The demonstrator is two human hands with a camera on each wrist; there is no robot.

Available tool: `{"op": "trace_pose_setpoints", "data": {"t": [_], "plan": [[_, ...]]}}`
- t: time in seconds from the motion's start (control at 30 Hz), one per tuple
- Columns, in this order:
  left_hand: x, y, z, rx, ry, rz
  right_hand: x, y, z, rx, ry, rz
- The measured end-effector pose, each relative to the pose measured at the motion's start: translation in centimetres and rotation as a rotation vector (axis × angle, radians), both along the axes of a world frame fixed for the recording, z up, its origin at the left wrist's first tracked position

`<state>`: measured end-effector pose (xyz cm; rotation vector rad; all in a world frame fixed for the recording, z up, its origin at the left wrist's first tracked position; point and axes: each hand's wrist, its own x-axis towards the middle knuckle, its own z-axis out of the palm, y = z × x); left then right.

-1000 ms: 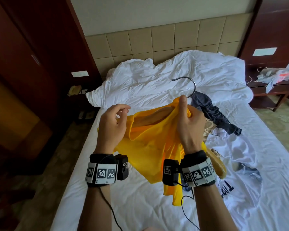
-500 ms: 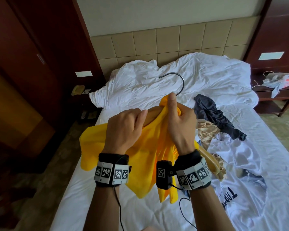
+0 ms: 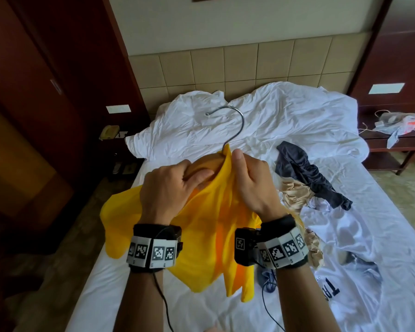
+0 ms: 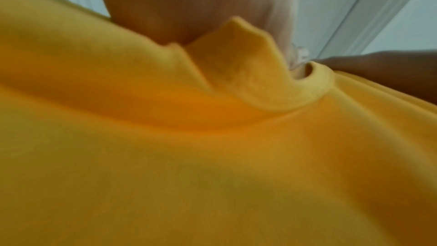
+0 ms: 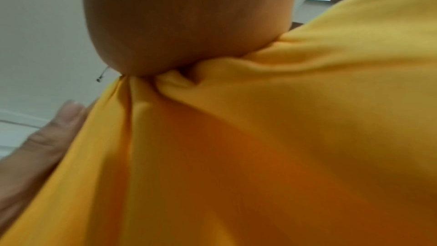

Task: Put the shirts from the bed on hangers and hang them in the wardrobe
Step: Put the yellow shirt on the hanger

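Left hand: fingers curled, gripping yellow shirt at collar, over wooden hanger. Right hand: pinching shirt fabric beside hook base, thumb upright. Shirt: held above bed, draping down. Hanger: shoulder inside neck opening; metal hook projects above. Right of hands, on bed: white shirt, beige garment, dark garment. Far: crumpled duvet, headboard.

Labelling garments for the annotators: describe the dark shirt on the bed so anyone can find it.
On the white bed, look right of the right hand, just below the rumpled duvet. The dark shirt lies crumpled there beside a beige garment, the only dark navy piece.
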<state>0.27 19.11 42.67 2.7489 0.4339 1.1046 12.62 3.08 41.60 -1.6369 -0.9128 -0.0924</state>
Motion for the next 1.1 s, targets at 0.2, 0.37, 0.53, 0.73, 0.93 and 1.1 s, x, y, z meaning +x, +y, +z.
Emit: {"op": "trace_pose_setpoints", "data": {"t": [0.2, 0.37, 0.53, 0.73, 0.93, 1.1], "plan": [[-0.6, 2.1, 1.4, -0.065, -0.098, 0.108, 3.5, -2.1, -2.0, -0.152, -0.107, -0.123], [-1.0, 3.0, 1.4, -0.097, -0.131, 0.152, 5.4, -3.2, -4.0, -0.197, -0.109, -0.230], [-1.8, 4.1, 1.0, -0.201, -0.180, 0.196, 6.5, -3.9, -5.4, -0.068, 0.066, -0.242], [-3.0, 5.1, 1.2, -0.301, -0.270, 0.241, 7.4, -4.5, -6.7, 0.025, 0.235, -0.483], [-2.9, 5.4, 1.0, -0.296, -0.231, 0.191, 8.4, -4.3, -8.1, -0.119, 0.154, -0.598], [-2.4, 5.0, 0.9, -0.278, -0.178, 0.171, 8.3, -3.7, -7.0, -0.034, 0.093, -0.531]]}}
